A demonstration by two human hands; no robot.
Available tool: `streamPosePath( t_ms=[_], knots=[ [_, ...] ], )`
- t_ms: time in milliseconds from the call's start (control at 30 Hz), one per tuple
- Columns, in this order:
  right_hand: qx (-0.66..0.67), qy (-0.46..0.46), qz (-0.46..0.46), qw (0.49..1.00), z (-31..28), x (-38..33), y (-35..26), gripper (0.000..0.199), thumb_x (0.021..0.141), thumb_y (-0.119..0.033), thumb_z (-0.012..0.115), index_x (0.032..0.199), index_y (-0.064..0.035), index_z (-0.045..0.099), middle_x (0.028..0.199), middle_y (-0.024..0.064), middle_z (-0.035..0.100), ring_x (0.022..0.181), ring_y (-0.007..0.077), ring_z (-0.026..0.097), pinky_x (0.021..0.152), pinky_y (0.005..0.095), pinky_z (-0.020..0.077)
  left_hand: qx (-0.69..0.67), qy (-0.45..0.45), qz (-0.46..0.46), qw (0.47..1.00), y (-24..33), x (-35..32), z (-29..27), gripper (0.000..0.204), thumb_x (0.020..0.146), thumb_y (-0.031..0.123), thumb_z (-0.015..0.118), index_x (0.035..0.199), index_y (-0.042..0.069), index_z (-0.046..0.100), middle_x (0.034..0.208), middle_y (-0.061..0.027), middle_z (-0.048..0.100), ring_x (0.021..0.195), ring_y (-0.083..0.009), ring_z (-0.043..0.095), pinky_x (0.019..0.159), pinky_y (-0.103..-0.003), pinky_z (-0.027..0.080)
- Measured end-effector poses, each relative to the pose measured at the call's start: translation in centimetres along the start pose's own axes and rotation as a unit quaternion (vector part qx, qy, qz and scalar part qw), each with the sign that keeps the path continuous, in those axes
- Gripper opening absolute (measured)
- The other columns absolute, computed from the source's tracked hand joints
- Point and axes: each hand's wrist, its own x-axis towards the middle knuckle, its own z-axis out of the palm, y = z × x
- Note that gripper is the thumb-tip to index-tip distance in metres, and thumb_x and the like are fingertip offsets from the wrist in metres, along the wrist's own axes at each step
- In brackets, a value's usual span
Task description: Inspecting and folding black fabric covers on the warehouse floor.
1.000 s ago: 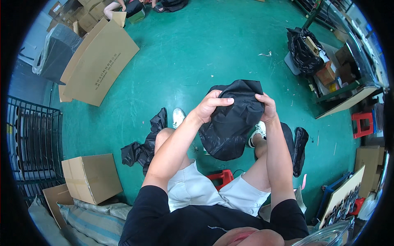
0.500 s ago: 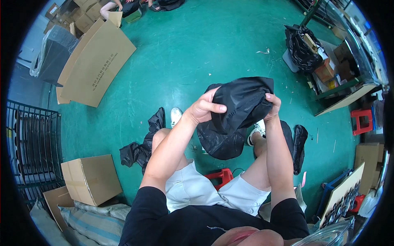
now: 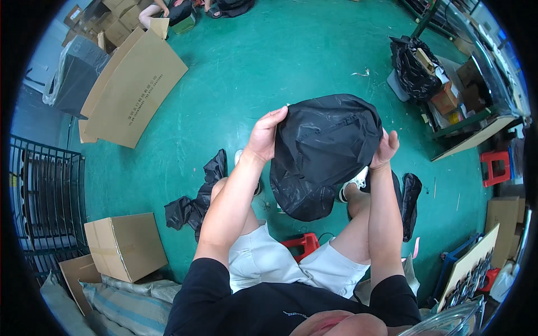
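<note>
A black, thin, shiny fabric cover (image 3: 330, 131) is spread out between my hands over my lap, its outline rounded and its surface creased. My left hand (image 3: 265, 134) grips its left edge, thumb up at the upper corner and the other fingers partly hidden. At the right edge, my right hand (image 3: 384, 150) holds the fabric, with part of the fingers behind it. Below hangs or lies another rounded black fabric part (image 3: 305, 199); I cannot tell whether it belongs to the same piece. More black fabric pieces (image 3: 193, 207) lie on the floor beside my left leg.
A black fabric roll (image 3: 411, 207) lies right of my right leg. A red stool (image 3: 302, 246) shows between my thighs. Cardboard boxes (image 3: 126, 246) and a wire rack (image 3: 45, 196) stand left; a shelf with a black bag (image 3: 414, 67) stands right. Another person sits at the far left.
The gathered black fabric has been opened out into a wide, rounded shape. My left hand has shifted up its left edge, and my right hand has moved slightly right and down.
</note>
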Motion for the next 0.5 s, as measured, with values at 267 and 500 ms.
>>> streamPosePath(
  t_ms=[267,500],
  knots=[
    [-0.02,0.177,0.034,0.983,-3.1,-1.8,-1.5,0.049,0.1,-0.028,0.046,0.135,0.0064,0.048,0.133,0.0237,0.056,0.119,0.0372,0.058,0.106,0.0503,0.0424,-0.024,-0.032,-0.02,0.999,1.4,0.5,-3.0,0.035,0.101,0.019,0.049,0.12,-0.009,0.057,0.117,-0.021,0.065,0.105,-0.0263,0.066,0.093,-0.039,0.054],
    [0.092,0.03,0.007,0.995,-0.3,-0.3,-2.6,0.069,0.102,-0.05,0.036,0.144,0.0053,0.036,0.146,0.0244,0.043,0.131,0.041,0.047,0.112,0.0563,0.033,-0.011,-0.135,-0.111,0.985,2.1,-0.6,-1.4,0.064,0.084,0.007,0.063,0.137,-0.017,0.036,0.127,-0.0262,0.058,0.114,-0.0303,0.062,0.101,-0.04,0.048]
  ],
)
